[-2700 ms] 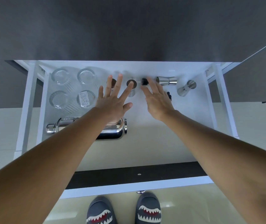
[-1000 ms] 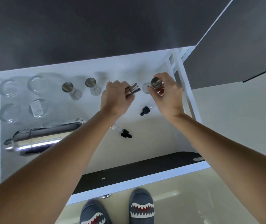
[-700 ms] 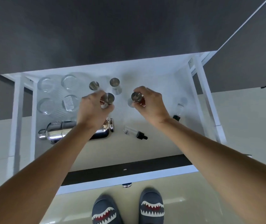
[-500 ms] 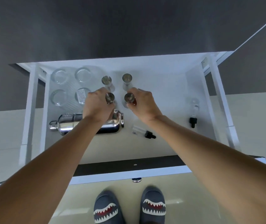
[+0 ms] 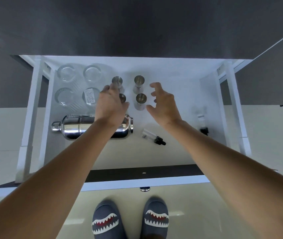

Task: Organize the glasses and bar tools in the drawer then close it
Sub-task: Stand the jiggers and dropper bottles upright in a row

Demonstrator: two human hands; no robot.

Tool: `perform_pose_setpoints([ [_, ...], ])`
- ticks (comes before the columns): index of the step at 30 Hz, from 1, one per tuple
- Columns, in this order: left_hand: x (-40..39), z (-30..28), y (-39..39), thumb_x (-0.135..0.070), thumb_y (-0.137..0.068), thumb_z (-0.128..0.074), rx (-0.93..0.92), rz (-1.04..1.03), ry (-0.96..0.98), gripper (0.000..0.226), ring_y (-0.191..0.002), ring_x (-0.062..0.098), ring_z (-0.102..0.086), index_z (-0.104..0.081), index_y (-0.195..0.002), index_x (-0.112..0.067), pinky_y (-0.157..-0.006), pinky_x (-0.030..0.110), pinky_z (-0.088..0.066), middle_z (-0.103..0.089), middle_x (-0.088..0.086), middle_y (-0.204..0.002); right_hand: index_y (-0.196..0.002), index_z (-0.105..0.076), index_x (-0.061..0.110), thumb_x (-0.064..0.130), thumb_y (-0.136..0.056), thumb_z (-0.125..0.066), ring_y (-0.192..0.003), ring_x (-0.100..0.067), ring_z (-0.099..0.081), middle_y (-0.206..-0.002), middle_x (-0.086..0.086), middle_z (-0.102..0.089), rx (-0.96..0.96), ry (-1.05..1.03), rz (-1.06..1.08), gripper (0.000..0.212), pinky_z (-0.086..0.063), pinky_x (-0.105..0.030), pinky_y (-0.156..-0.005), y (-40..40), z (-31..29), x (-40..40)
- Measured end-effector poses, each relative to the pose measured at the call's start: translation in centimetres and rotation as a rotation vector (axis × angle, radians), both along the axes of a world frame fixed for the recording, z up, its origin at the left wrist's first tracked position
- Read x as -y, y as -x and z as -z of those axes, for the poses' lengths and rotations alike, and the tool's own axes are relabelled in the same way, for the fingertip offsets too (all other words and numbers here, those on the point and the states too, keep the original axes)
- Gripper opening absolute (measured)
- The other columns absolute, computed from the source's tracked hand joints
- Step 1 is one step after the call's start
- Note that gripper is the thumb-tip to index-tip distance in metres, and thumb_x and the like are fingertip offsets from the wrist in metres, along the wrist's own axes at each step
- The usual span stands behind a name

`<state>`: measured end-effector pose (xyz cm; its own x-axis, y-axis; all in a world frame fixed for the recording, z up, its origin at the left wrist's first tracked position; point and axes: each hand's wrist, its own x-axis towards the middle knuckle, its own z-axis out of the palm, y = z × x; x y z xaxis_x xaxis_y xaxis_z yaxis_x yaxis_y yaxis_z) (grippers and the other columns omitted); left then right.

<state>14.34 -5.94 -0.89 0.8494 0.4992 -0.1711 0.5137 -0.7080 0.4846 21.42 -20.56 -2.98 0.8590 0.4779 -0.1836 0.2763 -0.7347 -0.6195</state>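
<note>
Both hands' fingers apart over jiggers; next grab loose dropper bottle by its body, park beside shaker.

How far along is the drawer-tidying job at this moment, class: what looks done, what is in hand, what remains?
Done: four glasses grouped at the back left, four jiggers standing upright in a square. In hand: nothing; the left hand and right hand are open beside the jiggers. Left: two dropper bottles lying loose, and the drawer is open.
</note>
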Motion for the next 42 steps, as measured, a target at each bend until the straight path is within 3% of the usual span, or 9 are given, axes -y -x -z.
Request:
perform_pose_setpoints([
  [4,3.7,-1.9,2.4,-0.010,-0.076,-0.074,0.283,0.415,-0.161,0.041,-0.104,0.031,-0.059,-0.059,-0.114,-0.006,-0.078,0.041,-0.057,-0.058,0.013,-0.117,-0.132,-0.035,0.014,0.008,-0.085,-0.059,-0.119,-0.032,-0.041,-0.130,-0.015,-0.048,0.129,0.264,0.181,0.053,-0.049,-0.041,-0.088,-0.4,0.5,5.9],
  [7,7.1,-0.8,3.1,-0.007,-0.083,-0.065,0.005,0.788,-0.093,0.036,-0.110,0.025,-0.054,-0.058,-0.118,-0.009,-0.079,0.041,-0.055,-0.055,0.008,-0.122,-0.135,-0.027,0.017,0.008,-0.085,-0.061,-0.121,-0.038,-0.040,-0.135,-0.021,-0.038,0.053,0.486,0.247,0.061,-0.047,-0.044,-0.093,0.4,1.2,10.3],
  [10,8.7,1.6,2.4,0.002,-0.083,-0.058,-0.190,0.862,-0.207,0.042,-0.115,0.026,-0.048,-0.055,-0.123,-0.012,-0.084,0.037,-0.049,-0.050,0.008,-0.126,-0.133,-0.025,0.020,0.004,-0.086,-0.059,-0.105,-0.040,-0.051,-0.120,-0.021,-0.041,-0.094,0.546,0.211,0.060,-0.045,-0.038,-0.071,1.3,2.1,12.3],
  [14,9.5,3.0,1.1,0.001,-0.087,-0.053,-0.264,0.868,-0.299,0.029,-0.107,0.027,-0.051,-0.061,-0.113,-0.011,-0.079,0.035,-0.042,-0.057,0.009,-0.113,-0.130,-0.031,0.016,0.002,-0.089,-0.052,-0.096,-0.043,-0.055,-0.114,-0.021,-0.043,-0.144,0.553,0.151,0.048,-0.043,-0.036,-0.066,0.6,3.1,12.8],
  [19,10.0,3.5,1.4,-0.002,-0.088,-0.056,-0.298,0.829,-0.176,0.024,-0.101,0.026,-0.054,-0.057,-0.112,-0.007,-0.072,0.035,-0.045,-0.055,0.010,-0.109,-0.123,-0.032,0.011,0.007,-0.091,-0.052,-0.083,-0.034,-0.060,-0.101,-0.019,-0.055,-0.065,0.384,0.149,0.038,-0.051,-0.040,-0.063,-0.6,2.7,12.9],
  [23,9.9,2.7,-0.8,-0.014,-0.084,-0.067,-0.005,0.581,0.116,0.021,-0.087,0.027,-0.063,-0.062,-0.104,-0.009,-0.073,0.040,-0.052,-0.064,0.008,-0.097,-0.114,-0.045,0.009,0.019,-0.089,-0.062,-0.078,-0.020,-0.059,-0.092,-0.006,-0.060,0.012,0.149,0.201,0.031,-0.053,-0.034,-0.070,-2.3,1.0,12.9],
  [28,8.3,1.0,-5.3,-0.015,-0.077,-0.076,0.239,0.343,0.139,0.022,-0.076,0.018,-0.060,-0.062,-0.093,-0.008,-0.071,0.029,-0.049,-0.063,-0.002,-0.085,-0.092,-0.062,0.016,0.023,-0.080,-0.070,-0.069,-0.010,-0.052,-0.083,-0.001,-0.063,0.169,0.012,0.160,0.016,-0.041,-0.017,-0.071,-5.4,0.8,10.8],
  [32,6.9,1.7,-7.2,-0.012,-0.078,-0.075,0.177,0.248,0.091,0.021,-0.085,0.021,-0.061,-0.061,-0.093,-0.009,-0.078,0.038,-0.053,-0.068,0.003,-0.091,-0.093,-0.064,0.016,0.024,-0.080,-0.070,-0.071,-0.008,-0.048,-0.086,0.001,-0.056,0.142,0.017,0.108,0.017,-0.035,-0.015,-0.071,-6.5,1.1,8.5],
  [42,6.4,2.5,-8.4,-0.003,-0.076,-0.073,0.024,0.198,0.181,0.026,-0.098,0.025,-0.059,-0.062,-0.098,-0.009,-0.082,0.039,-0.054,-0.069,0.006,-0.090,-0.094,-0.065,0.013,0.023,-0.081,-0.068,-0.084,-0.022,-0.055,-0.094,-0.009,-0.059,0.090,0.093,0.036,0.017,-0.038,-0.024,-0.069,-6.9,2.7,6.3],
])
